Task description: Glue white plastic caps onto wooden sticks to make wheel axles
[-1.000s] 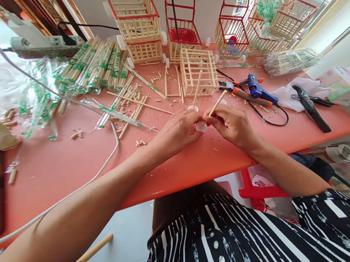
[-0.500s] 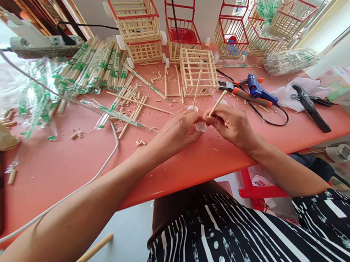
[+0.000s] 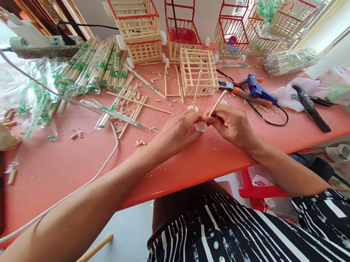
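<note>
Over the near part of the table, my left hand (image 3: 175,133) pinches a small whitish plastic wheel (image 3: 201,126). Close against it, my right hand (image 3: 233,125) is closed on a short wooden stick (image 3: 218,102), which points up and to the right. Another thin stick (image 3: 197,89) rises just beyond my left fingers, with a white wheel (image 3: 192,108) at its lower end. Part of one more white wheel (image 3: 223,102) shows behind my right hand. My fingers hide where the held stick and wheel meet. Behind them stands a small slatted wooden basket (image 3: 198,71).
Wooden carts with red frames (image 3: 138,18) line the back. Pliers (image 3: 251,96) and a blue glue gun (image 3: 260,90) lie to the right. Wrapped chopsticks (image 3: 94,68) are heaped at the left. A white cable (image 3: 103,165) crosses the pink table (image 3: 67,167), and a black clamp (image 3: 311,108) lies far right.
</note>
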A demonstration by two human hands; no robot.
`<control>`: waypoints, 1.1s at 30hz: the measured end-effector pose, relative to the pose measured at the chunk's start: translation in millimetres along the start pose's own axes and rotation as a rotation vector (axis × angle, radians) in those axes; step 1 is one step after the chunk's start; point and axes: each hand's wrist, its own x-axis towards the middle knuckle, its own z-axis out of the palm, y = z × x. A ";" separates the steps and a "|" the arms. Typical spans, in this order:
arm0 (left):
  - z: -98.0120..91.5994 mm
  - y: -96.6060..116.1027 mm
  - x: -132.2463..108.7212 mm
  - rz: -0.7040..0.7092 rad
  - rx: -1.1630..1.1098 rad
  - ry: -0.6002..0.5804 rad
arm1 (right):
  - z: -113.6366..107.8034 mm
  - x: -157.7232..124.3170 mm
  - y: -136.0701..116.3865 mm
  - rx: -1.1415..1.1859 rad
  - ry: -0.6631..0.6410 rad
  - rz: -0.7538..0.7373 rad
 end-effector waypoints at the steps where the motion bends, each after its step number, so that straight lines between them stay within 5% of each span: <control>1: 0.0 0.0 0.0 0.003 0.002 -0.002 | 0.0 0.1 0.1 -0.001 0.005 -0.014; 33: 2.4 -3.1 0.8 -0.010 0.030 -0.036 | 0.7 -0.5 0.1 -0.015 -0.019 0.006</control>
